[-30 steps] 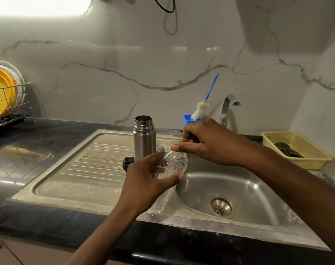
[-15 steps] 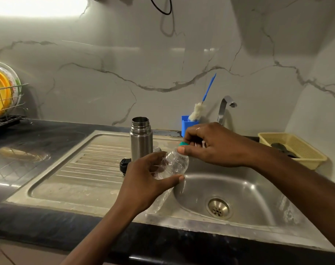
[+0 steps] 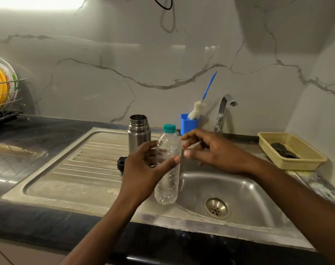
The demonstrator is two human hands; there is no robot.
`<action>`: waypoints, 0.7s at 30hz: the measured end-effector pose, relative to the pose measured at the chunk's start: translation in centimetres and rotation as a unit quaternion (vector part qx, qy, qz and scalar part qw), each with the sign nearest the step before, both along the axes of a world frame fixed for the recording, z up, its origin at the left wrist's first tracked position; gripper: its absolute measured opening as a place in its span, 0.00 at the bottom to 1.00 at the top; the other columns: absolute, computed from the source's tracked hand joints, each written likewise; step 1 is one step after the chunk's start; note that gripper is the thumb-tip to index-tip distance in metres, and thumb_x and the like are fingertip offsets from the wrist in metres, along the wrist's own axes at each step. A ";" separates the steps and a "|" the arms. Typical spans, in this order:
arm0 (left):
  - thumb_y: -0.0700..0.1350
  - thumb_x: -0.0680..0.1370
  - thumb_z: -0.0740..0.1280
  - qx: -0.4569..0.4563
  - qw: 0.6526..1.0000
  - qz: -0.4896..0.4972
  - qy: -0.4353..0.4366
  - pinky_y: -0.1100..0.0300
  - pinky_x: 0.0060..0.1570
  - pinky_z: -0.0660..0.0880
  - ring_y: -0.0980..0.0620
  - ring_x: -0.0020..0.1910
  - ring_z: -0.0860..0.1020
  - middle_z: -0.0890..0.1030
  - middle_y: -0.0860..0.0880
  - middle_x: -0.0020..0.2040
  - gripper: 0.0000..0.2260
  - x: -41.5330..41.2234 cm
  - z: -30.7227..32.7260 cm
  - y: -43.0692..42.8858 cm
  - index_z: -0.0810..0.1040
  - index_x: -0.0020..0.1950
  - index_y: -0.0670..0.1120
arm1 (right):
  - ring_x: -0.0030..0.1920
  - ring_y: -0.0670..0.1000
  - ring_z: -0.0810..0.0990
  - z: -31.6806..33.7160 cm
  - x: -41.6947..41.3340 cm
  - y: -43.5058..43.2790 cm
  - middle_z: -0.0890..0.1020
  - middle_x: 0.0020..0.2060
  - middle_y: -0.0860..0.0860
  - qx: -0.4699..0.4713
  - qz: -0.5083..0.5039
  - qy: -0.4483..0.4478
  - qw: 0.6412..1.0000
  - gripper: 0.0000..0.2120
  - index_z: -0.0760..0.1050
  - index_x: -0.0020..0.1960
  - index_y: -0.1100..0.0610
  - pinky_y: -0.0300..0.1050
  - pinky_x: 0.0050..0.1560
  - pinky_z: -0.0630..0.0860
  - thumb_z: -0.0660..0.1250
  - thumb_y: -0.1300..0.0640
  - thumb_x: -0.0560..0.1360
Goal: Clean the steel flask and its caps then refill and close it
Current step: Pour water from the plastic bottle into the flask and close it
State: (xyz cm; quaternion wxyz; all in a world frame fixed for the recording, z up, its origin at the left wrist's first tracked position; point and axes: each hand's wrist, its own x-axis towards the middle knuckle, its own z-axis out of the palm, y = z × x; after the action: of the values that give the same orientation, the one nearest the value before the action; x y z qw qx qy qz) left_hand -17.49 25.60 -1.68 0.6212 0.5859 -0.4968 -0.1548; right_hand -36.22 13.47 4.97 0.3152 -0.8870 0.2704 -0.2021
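The steel flask (image 3: 139,134) stands upright and uncapped on the drainboard (image 3: 86,159) of the sink. A black cap (image 3: 121,163) lies at its foot, partly hidden behind my left hand (image 3: 143,169). That hand grips a clear plastic bottle (image 3: 167,186) round its upper body and holds it nearly upright over the sink's edge. A teal cap (image 3: 169,128) sits on the bottle's neck. My right hand (image 3: 214,152) hovers just right of the bottle's shoulder with its fingers relaxed and off the cap; its thumb is close to the bottle.
The sink basin (image 3: 239,188) with its drain lies under my right arm, the tap (image 3: 223,109) behind it. A blue holder (image 3: 188,124) with a bottle brush (image 3: 196,111) stands at the wall. There is a yellow basket (image 3: 296,163) at right and a dish rack (image 3: 6,100) at far left.
The bottle has swung from tilted to nearly upright. My right hand has let go of the teal cap and dropped to the bottle's right side.
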 end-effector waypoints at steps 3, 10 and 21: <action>0.56 0.67 0.82 -0.009 0.999 -0.006 0.047 0.48 0.57 0.85 0.54 0.53 0.87 0.88 0.52 0.54 0.28 -0.2 0.0 -0.8 0.81 0.65 0.51 | 0.59 0.34 0.78 -3.4 0.2 1.0 0.75 0.61 0.32 0.026 0.009 0.074 0.997 0.37 0.65 0.76 0.39 0.36 0.60 0.78 0.78 0.41 0.73; 0.52 0.69 0.82 -0.001 0.999 -0.016 0.047 0.65 0.54 0.82 0.63 0.56 0.85 0.86 0.59 0.55 0.27 -0.8 -0.6 -1.7 0.78 0.66 0.58 | 0.57 0.39 0.83 -6.4 2.8 -1.3 0.85 0.58 0.41 0.077 -0.039 -0.033 0.996 0.29 0.76 0.66 0.44 0.45 0.60 0.82 0.82 0.44 0.69; 0.51 0.73 0.80 0.029 0.998 0.017 0.052 0.54 0.59 0.83 0.60 0.56 0.86 0.88 0.55 0.55 0.21 1.0 -2.8 -0.7 0.82 0.65 0.52 | 0.68 0.54 0.78 -7.5 11.2 -14.9 0.76 0.72 0.52 0.090 -0.212 -0.125 0.965 0.35 0.69 0.74 0.56 0.51 0.67 0.77 0.80 0.47 0.73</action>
State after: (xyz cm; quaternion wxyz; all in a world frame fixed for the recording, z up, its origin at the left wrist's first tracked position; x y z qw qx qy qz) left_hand -16.52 24.87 -4.53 0.6313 0.6030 -0.4496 -0.1889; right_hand -24.98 -1.46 -2.51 0.3748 -0.7451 0.4275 -0.3487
